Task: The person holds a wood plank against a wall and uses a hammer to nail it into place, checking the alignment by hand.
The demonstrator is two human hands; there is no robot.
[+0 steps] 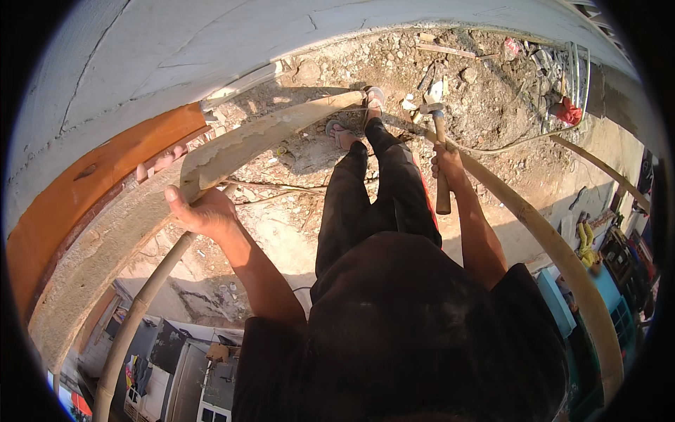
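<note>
My left hand (205, 214) is closed on the edge of a long, worn wooden plank (242, 144). Its thumb shows at the side, while the fingers are partly hidden behind the wood. The plank slants from the lower left up to my feet in sandals (351, 123). In my right hand (448, 163) is a hammer (441, 126), gripped around its wooden handle. The steel head points away from me, and the handle's butt sticks out below the fist. Close beside that hand runs a thick bamboo pole (524, 211).
A grey wall (162, 56) rises at the far left, with an orange-brown board (105, 172) along it. Another bamboo pole (144, 299) slants below my left hand. Rubble ground (485, 105) holds scraps, a red cloth (568, 111) and bent metal tubing (585, 74). Blue containers (555, 302) stand lower right.
</note>
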